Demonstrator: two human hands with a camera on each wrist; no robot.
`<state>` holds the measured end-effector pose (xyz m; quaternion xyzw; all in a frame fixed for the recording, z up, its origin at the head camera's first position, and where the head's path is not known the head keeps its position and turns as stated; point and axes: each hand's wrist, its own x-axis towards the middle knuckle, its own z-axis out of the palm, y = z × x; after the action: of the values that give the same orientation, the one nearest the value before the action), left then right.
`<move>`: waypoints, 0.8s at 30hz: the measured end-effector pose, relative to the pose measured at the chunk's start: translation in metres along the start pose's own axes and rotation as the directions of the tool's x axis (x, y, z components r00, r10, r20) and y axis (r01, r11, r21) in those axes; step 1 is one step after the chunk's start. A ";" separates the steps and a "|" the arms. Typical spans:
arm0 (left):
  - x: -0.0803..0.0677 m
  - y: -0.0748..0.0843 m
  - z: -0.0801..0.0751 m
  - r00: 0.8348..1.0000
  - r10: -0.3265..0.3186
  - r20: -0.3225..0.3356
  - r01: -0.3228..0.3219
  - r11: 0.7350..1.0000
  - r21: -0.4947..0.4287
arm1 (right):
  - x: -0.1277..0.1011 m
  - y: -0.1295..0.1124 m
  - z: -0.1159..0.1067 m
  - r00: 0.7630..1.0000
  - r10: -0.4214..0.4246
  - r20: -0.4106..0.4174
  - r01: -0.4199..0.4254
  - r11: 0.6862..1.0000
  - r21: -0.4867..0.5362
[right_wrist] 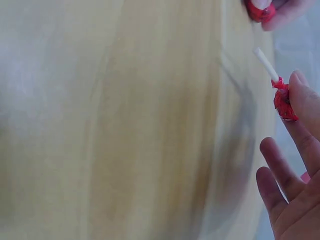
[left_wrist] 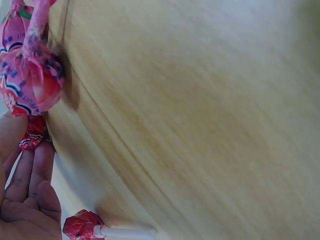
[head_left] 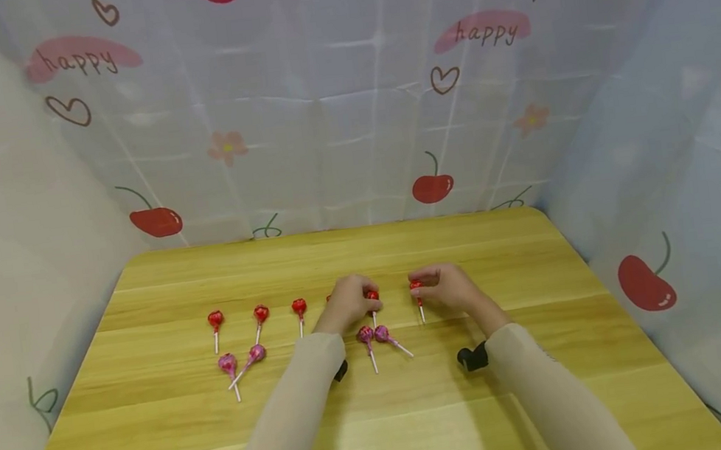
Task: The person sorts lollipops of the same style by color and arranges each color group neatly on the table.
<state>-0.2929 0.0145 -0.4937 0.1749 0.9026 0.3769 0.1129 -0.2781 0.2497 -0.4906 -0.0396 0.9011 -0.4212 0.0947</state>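
Note:
In the head view my left hand [head_left: 343,305] holds a red-wrapped lollipop [head_left: 372,296] by its head, the white stick pointing toward me. To its right, my right hand [head_left: 451,290] pinches another red lollipop [head_left: 416,285] between thumb and finger. The right wrist view shows that lollipop [right_wrist: 283,102] raised off the table, other fingers spread. Two pink lollipops, one [head_left: 365,334] beside the other [head_left: 382,334], lie just below my left hand. A red lollipop [head_left: 329,297] is mostly hidden behind that hand; in the left wrist view a red lollipop [left_wrist: 82,225] lies near the palm.
Along the wooden table [head_left: 384,430], three red lollipops lie in a row to the left: one [head_left: 215,319], a second [head_left: 261,313], a third [head_left: 299,306]. Below them, two pink lollipops, one [head_left: 227,363] and another [head_left: 256,353], have crossing sticks. A cherry-printed curtain [head_left: 338,146] hangs behind.

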 end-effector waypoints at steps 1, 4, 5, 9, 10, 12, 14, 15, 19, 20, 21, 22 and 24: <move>0.000 0.000 0.000 1.000 0.000 -0.001 0.000 1.000 0.001 | 0.001 0.001 0.000 1.000 0.000 0.000 0.000 1.000 -0.003; 0.000 0.000 0.001 1.000 -0.002 0.002 0.002 1.000 0.013 | 0.001 0.005 0.004 1.000 -0.008 -0.002 0.008 1.000 -0.009; 0.000 0.000 0.001 1.000 -0.002 0.004 0.002 1.000 0.017 | 0.001 0.005 0.005 1.000 -0.009 -0.007 0.009 1.000 -0.014; 0.001 -0.001 0.001 1.000 0.008 0.020 -0.009 0.999 0.054 | 0.000 0.006 0.009 1.000 -0.003 -0.018 0.002 1.000 -0.024; 0.001 -0.001 0.001 1.000 0.012 0.023 -0.014 0.998 0.060 | 0.000 0.006 0.009 1.000 -0.005 -0.018 0.005 1.000 -0.026; 0.001 -0.001 0.001 0.999 0.020 0.030 -0.022 0.997 0.071 | -0.001 0.007 0.010 1.000 -0.004 -0.020 0.003 1.000 -0.025; 0.000 -0.001 0.000 0.999 0.023 0.034 -0.025 0.998 0.063 | -0.001 0.007 0.011 1.000 -0.009 -0.019 0.009 1.000 -0.028; 0.000 -0.002 0.000 0.999 0.021 0.034 -0.023 0.998 0.054 | -0.001 0.007 0.011 1.000 -0.012 -0.018 0.012 1.000 -0.027; -0.001 -0.004 -0.001 0.999 0.022 0.031 -0.023 0.999 0.031 | -0.001 0.007 0.011 1.000 -0.020 -0.015 0.019 0.999 -0.038; -0.001 -0.004 -0.001 0.999 0.021 0.032 -0.022 0.999 0.032 | 0.000 0.007 0.011 1.000 -0.020 -0.014 0.020 0.999 -0.038; -0.001 -0.005 -0.002 0.999 0.022 0.032 -0.023 0.999 0.032 | 0.000 0.006 0.011 1.000 -0.020 -0.013 0.020 0.999 -0.039; -0.001 -0.005 -0.002 0.999 0.022 0.032 -0.023 0.999 0.032 | 0.000 0.006 0.011 1.000 -0.018 -0.012 0.018 0.999 -0.040; -0.002 -0.005 -0.004 0.999 0.020 0.033 -0.020 1.000 0.020 | 0.000 0.004 0.010 1.000 -0.017 -0.004 0.017 0.999 -0.032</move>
<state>-0.2936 0.0075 -0.4943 0.1912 0.9026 0.3658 0.1219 -0.2762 0.2447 -0.5003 -0.0480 0.9076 -0.4076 0.0884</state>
